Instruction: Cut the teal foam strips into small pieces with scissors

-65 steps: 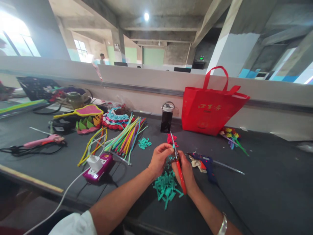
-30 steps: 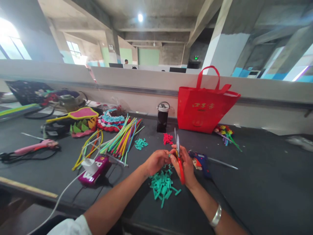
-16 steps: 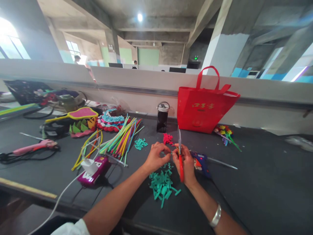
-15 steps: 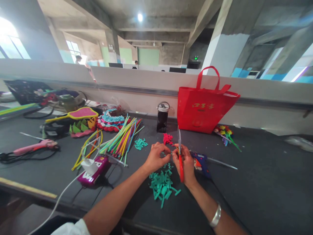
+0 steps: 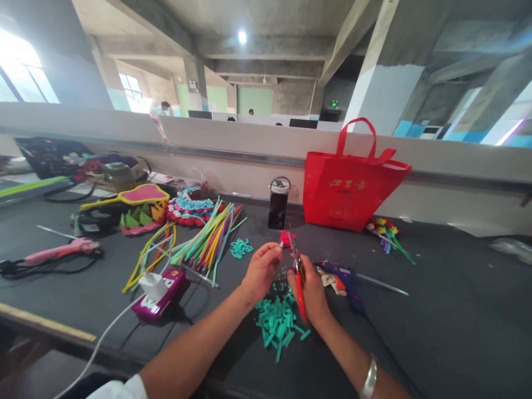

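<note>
My left hand [image 5: 261, 272] is closed in a pinch, with a small teal piece [image 5: 281, 244] sticking up from its fingertips. In my right hand [image 5: 312, 291] are scissors [image 5: 300, 299] with red handles, their blades pointing up and away, close to the teal piece. Beneath both hands lies a loose pile of teal strips [image 5: 277, 324], with tiny scraps scattered behind it. A smaller heap of teal pieces [image 5: 241, 248] sits beyond my left hand. Past the scissor blades is a small heap of pinkish-red pieces [image 5: 286, 238], partly hidden.
Colourful fuzzy stems [image 5: 211, 233] lie left of centre, behind a purple power strip [image 5: 162, 296]. A pink glue gun [image 5: 62, 250] is far left; a blue one [image 5: 351, 282] lies right of my hand. A bottle [image 5: 278, 205] and red bag [image 5: 353, 191] stand at the back.
My hands have drawn slightly apart. My left fingers now hold the teal piece upright, and the scissors have tipped leftward and come lower. The view has shifted a little.
</note>
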A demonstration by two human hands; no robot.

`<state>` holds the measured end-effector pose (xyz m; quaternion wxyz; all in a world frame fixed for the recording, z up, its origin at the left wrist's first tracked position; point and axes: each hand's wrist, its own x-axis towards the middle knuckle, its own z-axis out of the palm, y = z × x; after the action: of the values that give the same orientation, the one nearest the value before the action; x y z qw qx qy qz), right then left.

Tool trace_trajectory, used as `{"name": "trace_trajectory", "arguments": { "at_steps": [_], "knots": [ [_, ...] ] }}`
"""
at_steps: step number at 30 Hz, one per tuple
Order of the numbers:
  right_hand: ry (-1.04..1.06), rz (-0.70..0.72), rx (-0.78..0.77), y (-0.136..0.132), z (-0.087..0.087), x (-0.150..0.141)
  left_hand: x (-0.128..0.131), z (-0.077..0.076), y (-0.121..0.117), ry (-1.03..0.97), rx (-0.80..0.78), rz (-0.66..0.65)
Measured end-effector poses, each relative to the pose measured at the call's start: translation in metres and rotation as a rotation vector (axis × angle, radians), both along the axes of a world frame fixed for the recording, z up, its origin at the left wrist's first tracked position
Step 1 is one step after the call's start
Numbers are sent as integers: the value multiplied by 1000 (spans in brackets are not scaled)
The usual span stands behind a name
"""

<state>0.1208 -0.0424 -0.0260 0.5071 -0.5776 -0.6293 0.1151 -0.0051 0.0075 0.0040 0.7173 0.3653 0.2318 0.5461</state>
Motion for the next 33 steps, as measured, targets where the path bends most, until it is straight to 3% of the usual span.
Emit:
{"name": "trace_trajectory", "arguments": {
  "at_steps": [8, 25, 33],
  "knots": [
    [-161, -56, 14, 0, -7, -4, 5, -3, -4, -104, -55, -97],
    [-208, -78, -24, 0, -6, -3, 10, -1, -12, -122, -122, -132],
    [-232, -87, 33, 0, -6, -2, 10, 1, -12, -120, -102, -146]
  ]
}}
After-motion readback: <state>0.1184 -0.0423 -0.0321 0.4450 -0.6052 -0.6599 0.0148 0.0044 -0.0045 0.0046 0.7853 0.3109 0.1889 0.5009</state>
